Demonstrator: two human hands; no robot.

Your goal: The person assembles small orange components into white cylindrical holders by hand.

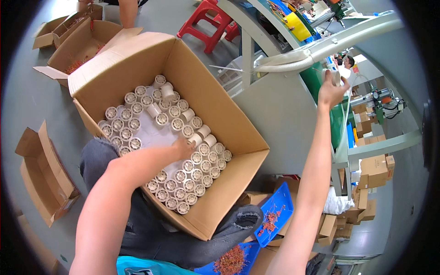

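A large open cardboard box [238,133] stands before me, with many white round plastic parts [182,198] in it. Most stand upright with spoked ends facing up; a few lie on their sides around a bare patch. My left hand [182,149] reaches into the box, its fingers closed on a white plastic cylinder [195,139] lying near the right side. Out to the right, above a green conveyor belt [310,85], my right hand [333,91] grips another white plastic cylinder [330,77] in its fingertips.
Smaller open cartons lie on the floor at left, one nearby [43,176] and another [85,48] farther off. Blue trays [280,208] with small red-orange pieces sit by my knee. A red stool [206,23] and a white machine frame with a hose [288,66] stand beyond. A person's arm [128,13] shows at top.
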